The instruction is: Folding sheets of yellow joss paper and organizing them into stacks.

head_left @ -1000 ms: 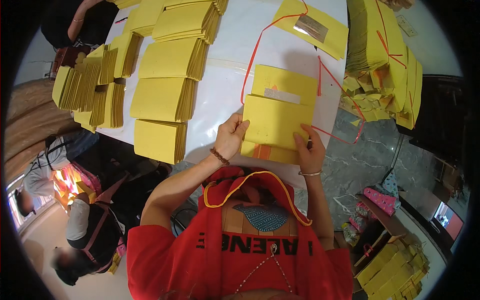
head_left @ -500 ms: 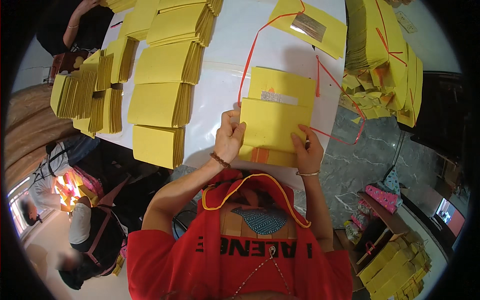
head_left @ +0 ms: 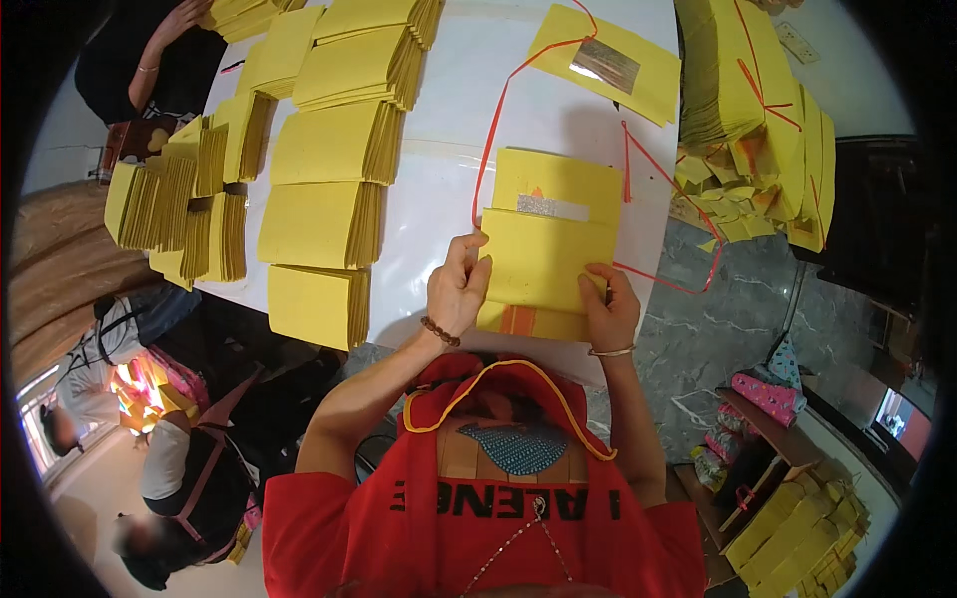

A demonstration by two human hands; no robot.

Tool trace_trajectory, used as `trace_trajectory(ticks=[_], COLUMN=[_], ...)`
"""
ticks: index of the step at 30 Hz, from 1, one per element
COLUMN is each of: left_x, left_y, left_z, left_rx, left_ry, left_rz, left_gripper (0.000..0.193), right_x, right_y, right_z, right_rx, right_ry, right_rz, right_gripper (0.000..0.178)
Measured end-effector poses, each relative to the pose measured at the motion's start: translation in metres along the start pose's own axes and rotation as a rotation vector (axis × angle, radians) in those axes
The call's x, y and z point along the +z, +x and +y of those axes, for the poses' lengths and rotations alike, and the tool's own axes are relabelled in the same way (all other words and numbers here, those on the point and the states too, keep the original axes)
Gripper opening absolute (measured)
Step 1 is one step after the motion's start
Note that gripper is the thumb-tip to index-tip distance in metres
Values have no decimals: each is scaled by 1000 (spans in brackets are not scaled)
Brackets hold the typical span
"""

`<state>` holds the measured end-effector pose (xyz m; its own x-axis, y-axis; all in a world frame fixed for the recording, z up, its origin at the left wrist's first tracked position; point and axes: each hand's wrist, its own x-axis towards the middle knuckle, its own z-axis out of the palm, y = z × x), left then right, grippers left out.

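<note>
A folded yellow paper sheet lies in front of me at the table's near edge, over a yellow stack. A silver patch shows above the fold, and an orange patch below it. At the fold's left edge my left hand is closed, thumb and bent fingers on the paper. My right hand pinches the right edge, its thumb on top. The fingertips beneath the paper are hidden. A red plastic strap runs past the stack's left side, and more strap loops on the right.
Several folded yellow bundles stand in rows on the white table. A yellow sheet with a silver patch lies at the far right. Tied yellow stacks stand beyond the right edge. Another person's hand is at the far left.
The whole view has shifted slightly, so the table sits a little lower in the picture. Both hands keep their places at the folded paper's edges.
</note>
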<state>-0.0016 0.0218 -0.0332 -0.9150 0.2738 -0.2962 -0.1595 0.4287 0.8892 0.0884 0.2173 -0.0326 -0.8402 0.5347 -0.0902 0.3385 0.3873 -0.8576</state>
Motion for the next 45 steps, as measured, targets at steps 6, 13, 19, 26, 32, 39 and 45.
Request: trace_trajectory(ticks=[6,13,19,26,32,39,45], left_x=[3,3,6,3,-7,24,32], left_y=[1,-2,-1,-2,-14,-22,-19], left_z=[0,6,-2,3,30,40,18], left_rx=[4,5,24,7,492,972,900], left_ry=[-29,-44,-101,-60,486,675,824], left_rz=[26,33,40,55,239,-480,-476], left_gripper=[25,25,23,24,30,72,81], right_x=[0,2,0,3,6,5,6], right_y=[0,-2,-2,-2,-2,-3,-2], right_z=[1,2,1,2,2,2,3], right_rx=[-14,-1,16,-79,-99,-27,-67], right_ry=[10,60,46,27,-10,-13,-35], right_rz=[17,22,-9,48,108,82,75], right_gripper=[18,17,14,13,12,14,14])
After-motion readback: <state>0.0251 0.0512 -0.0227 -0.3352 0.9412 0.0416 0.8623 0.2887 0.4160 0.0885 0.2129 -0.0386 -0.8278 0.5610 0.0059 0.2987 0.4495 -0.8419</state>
